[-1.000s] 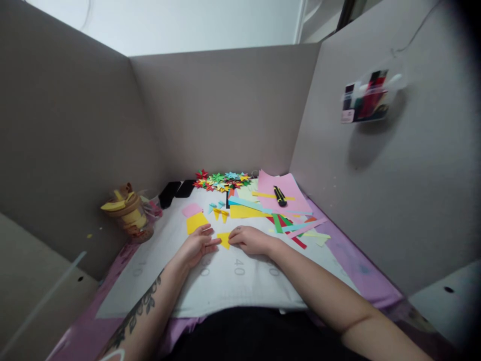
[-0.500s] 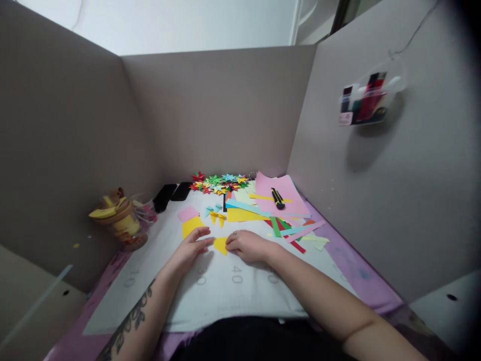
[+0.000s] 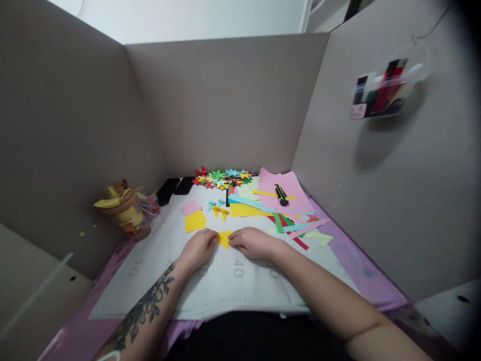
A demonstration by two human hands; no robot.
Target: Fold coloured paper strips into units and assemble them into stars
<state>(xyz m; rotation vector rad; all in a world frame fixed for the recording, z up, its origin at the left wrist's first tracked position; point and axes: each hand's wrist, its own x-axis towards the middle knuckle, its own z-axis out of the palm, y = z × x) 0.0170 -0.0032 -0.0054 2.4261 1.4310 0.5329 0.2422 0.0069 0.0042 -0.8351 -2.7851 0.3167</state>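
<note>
Between my two hands, a small folded piece of yellow paper lies on the white sheet, one point toward me. My left hand pinches its left corner; my right hand pinches its right corner. Just beyond my left hand rest a yellow paper square and a pink paper square. Past the folded piece sit a pair of small folded yellow pieces and a pair of light-blue ones.
A white sheet with printed numbers covers the table. Folded paper stars are heaped at the back. A box cutter lies on pink paper, beside scattered strips. A cup and dark phone-like slabs stand left. Grey panels surround it.
My left hand has closed from spread fingers onto the left corner of the yellow paper. The right hand keeps its hold on the right side. The view has shifted slightly.
</note>
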